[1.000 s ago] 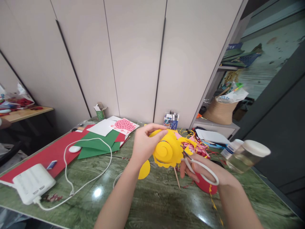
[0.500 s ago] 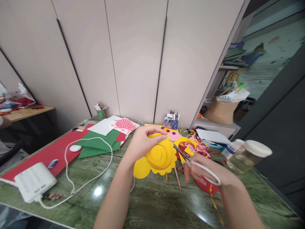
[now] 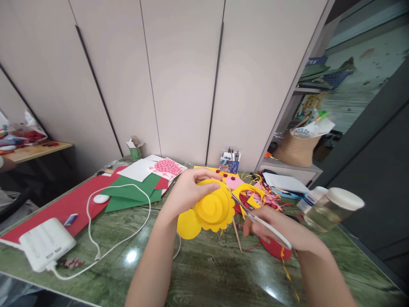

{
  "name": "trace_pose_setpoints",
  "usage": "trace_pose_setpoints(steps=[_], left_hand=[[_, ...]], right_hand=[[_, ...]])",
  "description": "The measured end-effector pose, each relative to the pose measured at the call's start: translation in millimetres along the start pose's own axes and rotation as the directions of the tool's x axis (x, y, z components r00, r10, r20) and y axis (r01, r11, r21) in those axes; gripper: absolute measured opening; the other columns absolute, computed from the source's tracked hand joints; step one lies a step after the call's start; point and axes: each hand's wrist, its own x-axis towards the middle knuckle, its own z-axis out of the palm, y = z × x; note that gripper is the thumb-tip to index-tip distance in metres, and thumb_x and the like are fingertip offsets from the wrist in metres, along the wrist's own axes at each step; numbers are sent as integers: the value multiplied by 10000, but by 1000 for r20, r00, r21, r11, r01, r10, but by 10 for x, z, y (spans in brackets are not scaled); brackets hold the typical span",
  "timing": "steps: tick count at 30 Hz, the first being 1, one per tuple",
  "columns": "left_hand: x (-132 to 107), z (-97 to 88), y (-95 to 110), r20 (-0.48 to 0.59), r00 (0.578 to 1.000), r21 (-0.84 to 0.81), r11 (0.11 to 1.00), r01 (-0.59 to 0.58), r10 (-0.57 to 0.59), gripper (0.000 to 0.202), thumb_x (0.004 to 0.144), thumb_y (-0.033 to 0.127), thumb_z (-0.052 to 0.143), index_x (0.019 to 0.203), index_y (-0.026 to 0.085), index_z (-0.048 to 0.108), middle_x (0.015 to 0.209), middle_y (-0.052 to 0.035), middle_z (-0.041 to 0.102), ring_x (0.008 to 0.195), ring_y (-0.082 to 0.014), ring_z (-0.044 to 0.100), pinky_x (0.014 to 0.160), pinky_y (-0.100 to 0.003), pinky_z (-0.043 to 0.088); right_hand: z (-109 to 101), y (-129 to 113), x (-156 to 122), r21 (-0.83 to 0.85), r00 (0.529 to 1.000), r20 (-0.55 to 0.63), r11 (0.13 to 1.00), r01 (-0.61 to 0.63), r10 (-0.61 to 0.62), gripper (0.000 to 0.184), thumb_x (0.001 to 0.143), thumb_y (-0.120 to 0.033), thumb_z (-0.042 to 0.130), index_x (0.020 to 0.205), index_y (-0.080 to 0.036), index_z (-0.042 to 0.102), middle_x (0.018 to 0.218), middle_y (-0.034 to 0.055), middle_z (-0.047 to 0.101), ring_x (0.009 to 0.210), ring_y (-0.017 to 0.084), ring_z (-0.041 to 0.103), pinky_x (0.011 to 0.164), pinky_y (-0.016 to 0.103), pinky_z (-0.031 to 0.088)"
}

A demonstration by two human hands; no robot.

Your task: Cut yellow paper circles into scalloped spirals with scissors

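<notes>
My left hand (image 3: 191,192) pinches a yellow paper spiral (image 3: 211,207) by its upper edge, thumb in front. The spiral's outer rim is scalloped along the right and bottom, and a plain round yellow piece (image 3: 189,224) hangs at its lower left. White-handled scissors (image 3: 271,231) are in my right hand (image 3: 263,221), fingers through the handle. Their blades lie close to the spiral's upper right edge; whether they touch the paper I cannot tell. Behind the blades lie yellow paper offcuts (image 3: 255,199) and pink and red scraps (image 3: 271,199).
A wooden stick (image 3: 237,236) and a red paper disc (image 3: 276,249) lie below the hands. A lidded jar (image 3: 332,211) stands at the right. On the left are a white power bank (image 3: 47,244) with its cable, green paper (image 3: 128,194) and red paper (image 3: 83,213).
My left hand and the yellow spiral have shifted slightly left. The scissors have turned, with their handle now seen more edge-on, and the blades look closer together.
</notes>
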Motion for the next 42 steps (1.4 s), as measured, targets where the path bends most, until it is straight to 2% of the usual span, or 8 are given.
trace_pose_setpoints(steps=[5,10,14,19,27,33,37,42], left_hand=[[28,124,-34,-82,994,-289,956,45,-72,140,683,242,706,811,194,679,792,-34,723,649,-141,657,534,-220,503],[21,196,-42,-164,985,-418,908,-25,-49,128,676,234,717,788,186,678,769,-26,717,628,-123,648,543,-206,511],[15,196,-46,-170,984,-423,905,-31,-46,134,673,237,719,790,185,679,734,-19,706,608,-116,637,540,-205,506],[17,179,-60,-169,984,-384,923,-16,-54,131,677,231,699,793,174,674,809,-44,711,641,-134,646,541,-216,500],[21,213,-40,-102,991,-436,899,33,-86,136,669,234,705,787,178,667,744,-38,713,594,-139,647,522,-235,505],[-3,233,-15,-174,983,-415,909,-24,-54,112,676,219,699,774,174,666,851,-58,724,648,-139,658,539,-226,510],[-25,256,5,-219,975,-409,911,-49,-46,121,676,233,706,776,177,668,803,-47,724,668,-150,665,551,-232,517],[-39,292,26,-278,959,-410,910,-69,-53,134,675,250,713,775,172,669,757,-38,717,673,-150,662,555,-226,519]], right_hand=[[50,58,71,122,984,87,982,144,-155,679,834,-701,294,922,-123,638,626,5,480,574,146,456,558,268,384],[91,94,118,181,960,126,957,227,-251,686,816,-731,260,919,-154,616,621,0,478,600,164,458,633,311,423],[76,88,103,201,964,115,956,215,-241,609,829,-705,295,864,-173,590,665,12,497,612,167,471,614,308,421],[52,27,38,181,969,101,962,203,-224,536,842,-649,385,833,-148,577,724,40,547,659,168,518,604,283,428],[114,2,1,246,986,53,959,141,-158,471,877,-571,407,813,-134,569,675,31,548,580,147,535,563,265,434],[179,36,51,274,993,-32,954,119,-114,478,849,-582,449,763,-126,564,620,20,552,465,108,508,444,214,387],[239,55,73,306,991,-80,944,126,-107,495,835,-599,455,745,-124,562,567,0,533,382,80,459,372,186,337],[301,70,85,264,978,-176,952,157,-112,520,836,-620,428,723,-130,562,585,5,543,364,74,452,359,190,347]])
